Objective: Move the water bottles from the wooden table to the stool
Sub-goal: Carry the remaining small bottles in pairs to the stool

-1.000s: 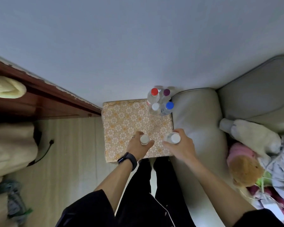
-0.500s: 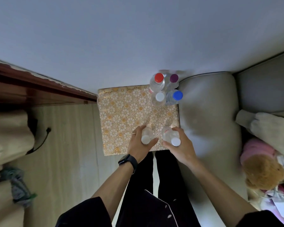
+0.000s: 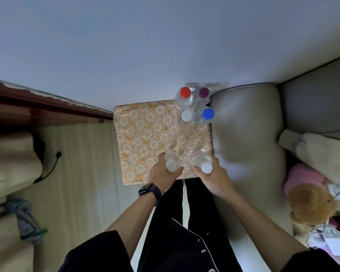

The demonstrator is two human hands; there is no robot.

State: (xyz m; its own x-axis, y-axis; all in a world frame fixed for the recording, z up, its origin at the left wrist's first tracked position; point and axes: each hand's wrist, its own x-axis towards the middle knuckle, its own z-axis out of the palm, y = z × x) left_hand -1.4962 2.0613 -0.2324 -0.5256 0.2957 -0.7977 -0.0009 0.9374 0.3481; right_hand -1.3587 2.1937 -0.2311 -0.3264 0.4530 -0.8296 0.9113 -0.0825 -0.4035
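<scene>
Right grip [image 3: 214,179] just beside sofa [image 3: 243,124], seemingly.

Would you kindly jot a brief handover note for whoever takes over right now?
Left hand grips the left bottle, right hand grips the right bottle, both white-capped, over the near edge of the stool; contact unclear.
Done: red-capped bottle, purple-capped bottle, blue-capped bottle and a third white-capped bottle stand clustered at its far right corner.
Left: set both down, let go, check the wooden table for more; its top is not visible.
</scene>
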